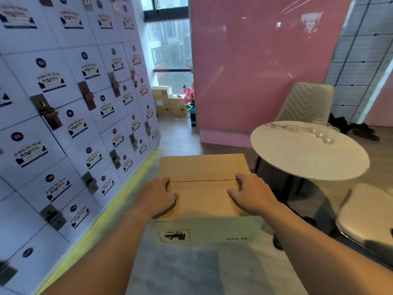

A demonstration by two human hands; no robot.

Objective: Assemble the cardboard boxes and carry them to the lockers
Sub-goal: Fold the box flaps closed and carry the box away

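Box: I see a closed cardboard box (204,188) in the lower middle of the frame, its top flaps meeting in a seam that runs left to right; the near side carries a red-bordered label and small print, both upside down to me.
Left hand: my left hand (158,195) lies on the box top at its left edge, fingers curled over that edge with the tips out of sight, thumb flat on the lid and pointing right.
Right hand: my right hand (249,193) mirrors it at the right edge, fingers wrapped over the side beside the seam's end, thumb flat on the lid and pointing left.
Grip: both hands clasp the box from opposite sides; I cannot tell whether it rests on anything beneath.
Lockers: a wall of white lockers (63,116) fills the left of the frame, just beside the box.
Stack: more cardboard boxes (168,102) sit at centre, by the window.
Table: a round white table (306,152) stands at right, with a padded chair (306,102) behind it.
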